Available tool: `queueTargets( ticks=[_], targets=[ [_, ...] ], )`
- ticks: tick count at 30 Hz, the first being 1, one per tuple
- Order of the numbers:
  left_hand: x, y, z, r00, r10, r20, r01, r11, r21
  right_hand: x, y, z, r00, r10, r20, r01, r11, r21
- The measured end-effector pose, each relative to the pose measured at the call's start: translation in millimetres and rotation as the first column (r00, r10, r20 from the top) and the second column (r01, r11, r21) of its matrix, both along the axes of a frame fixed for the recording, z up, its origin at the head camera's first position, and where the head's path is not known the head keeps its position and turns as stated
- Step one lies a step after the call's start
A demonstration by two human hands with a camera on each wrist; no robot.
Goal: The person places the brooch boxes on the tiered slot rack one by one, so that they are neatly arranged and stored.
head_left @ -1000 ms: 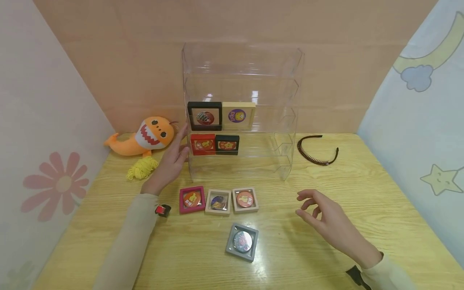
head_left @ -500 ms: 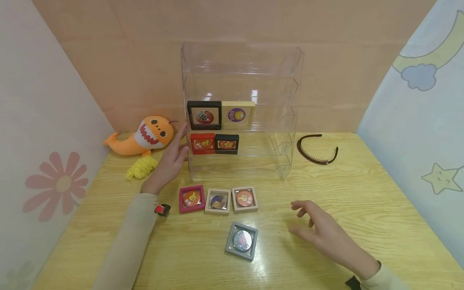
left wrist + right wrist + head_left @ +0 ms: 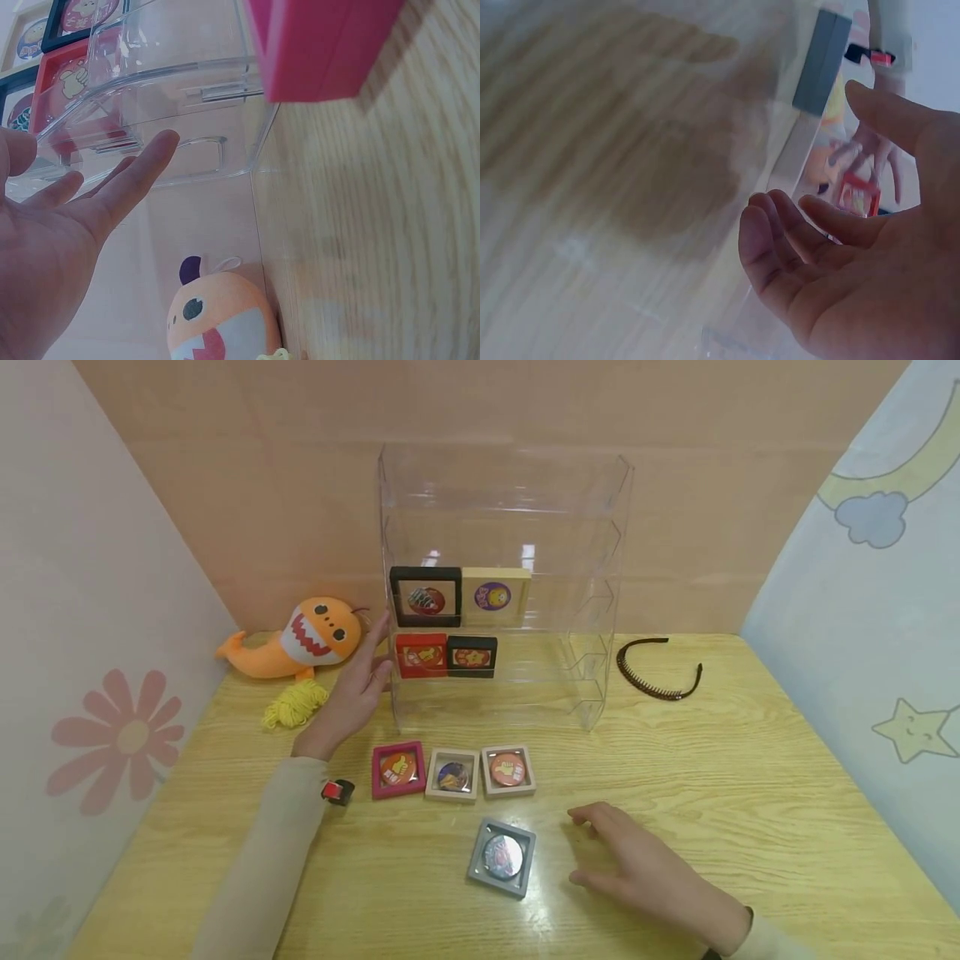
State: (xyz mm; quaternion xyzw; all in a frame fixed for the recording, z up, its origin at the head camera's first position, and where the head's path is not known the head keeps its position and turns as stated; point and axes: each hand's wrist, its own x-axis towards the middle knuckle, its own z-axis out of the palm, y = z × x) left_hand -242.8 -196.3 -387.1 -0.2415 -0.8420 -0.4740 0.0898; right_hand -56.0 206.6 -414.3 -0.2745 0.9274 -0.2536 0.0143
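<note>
At the left side of a clear tiered display rack point(image 3: 502, 718), my left hand point(image 3: 354, 697) rests with extended fingers against or just beside the side panel; exact contact is hard to tell. My right hand point(image 3: 637, 868) hovers over the table, thumb and fingers apart, holding nothing. Just left of its fingertips lies a grey square frame with a shiny round badge point(image 3: 502, 857). Behind that sit a magenta frame point(image 3: 398, 769), a cream frame with a dark badge point(image 3: 452, 776) and a cream frame with a red badge point(image 3: 508, 771). Both hands also show in their wrist views.
On the rack stand a large black frame point(image 3: 426, 597), a pale yellow frame point(image 3: 496, 597), a red frame point(image 3: 422, 656) and a small black frame point(image 3: 472, 657). An orange plush shark point(image 3: 300, 639) and yellow yarn point(image 3: 296, 704) lie left. A dark headband point(image 3: 652, 685) lies right.
My right hand has moved left and toward the near edge, closer to the grey frame, its thumb and fingers spreading wider. The left hand has stayed at the rack's side.
</note>
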Motion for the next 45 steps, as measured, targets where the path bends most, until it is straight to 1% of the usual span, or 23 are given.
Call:
queueTargets(
  ticks=[3, 7, 12, 18, 30, 39, 45],
  targets=[
    [-1.2, 0.7, 0.9, 1.0, -0.001, -0.008, 0.001, 1.0, -0.009, 1.5, -6, -2.4, 0.998, 0.04, -0.045, -0.039, 0.999, 0.02],
    [-1.3, 0.7, 1.0, 1.0, 0.006, 0.0, -0.006, 1.0, -0.015, 3.2, -15, -4.6, 0.994, 0.055, -0.09, -0.051, 0.998, 0.047],
    [0.8, 1.2, 1.9, 1.0, 0.017, 0.011, -0.016, 1.0, -0.021, 5.8, -24, -6.1, 0.994, 0.058, -0.092, -0.051, 0.996, 0.073],
    [1.5, 1.2, 3.2, 1.0, 0.02, 0.015, -0.019, 0.999, -0.03, 8.5, -35, -9.0, 0.993, 0.05, -0.108, -0.043, 0.997, 0.068],
    [-1.9, 0.0, 0.2, 1.0, 0.006, 0.0, -0.006, 1.0, -0.013, 12.3, -49, -14.3, 0.997, -0.025, -0.079, 0.031, 0.997, 0.067],
    [0.3, 0.3, 2.1, 1.0, 0.006, 0.03, -0.006, 1.0, -0.01, 12.6, -57, -13.7, 0.999, -0.045, -0.011, 0.046, 0.994, 0.098],
    [0.7, -0.3, 1.6, 0.999, 0.0, 0.041, 0.0, 1.0, 0.0, 12.4, -57, -13.8, 0.999, -0.046, 0.007, 0.046, 0.996, 0.079]
  ],
)
